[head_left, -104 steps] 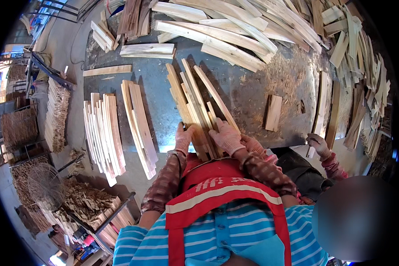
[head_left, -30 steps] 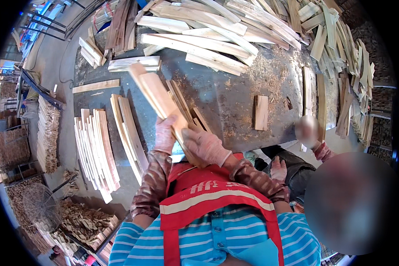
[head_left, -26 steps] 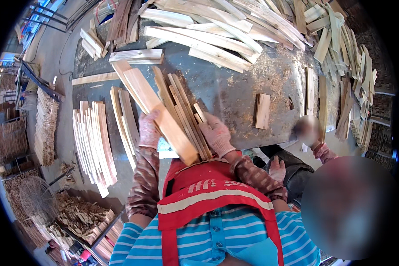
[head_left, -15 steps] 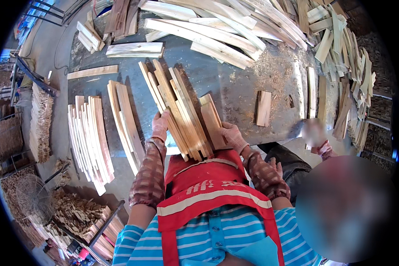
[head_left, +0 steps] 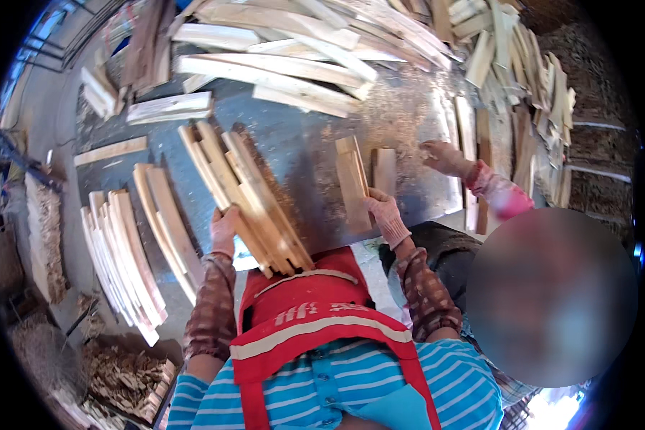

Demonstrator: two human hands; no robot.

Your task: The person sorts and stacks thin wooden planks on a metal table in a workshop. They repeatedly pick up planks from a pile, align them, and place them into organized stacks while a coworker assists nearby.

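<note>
My left hand (head_left: 224,228), in a pale glove, is closed around the left edge of a bundle of long wooden strips (head_left: 254,204). The bundle lies slanted, its near ends against my red apron (head_left: 308,287). In my right hand (head_left: 385,212), also gloved, are a few short wooden boards (head_left: 351,188), stood apart from the bundle to its right. Just beyond them a single short board (head_left: 384,170) lies on the dark table (head_left: 301,136). My fingers under the boards are partly hidden.
Left of the bundle lie a pair of long strips (head_left: 166,226) and a row of pale strips (head_left: 122,261). A large heap of boards (head_left: 287,57) covers the far side. At right, a co-worker's hand (head_left: 448,158) reaches over the table near sawdust and upright strips (head_left: 467,158).
My right hand has carried the short boards rightward, away from the long bundle. The co-worker's hand has moved forward over the table. The whole view has shifted. My left hand stays on the bundle.
</note>
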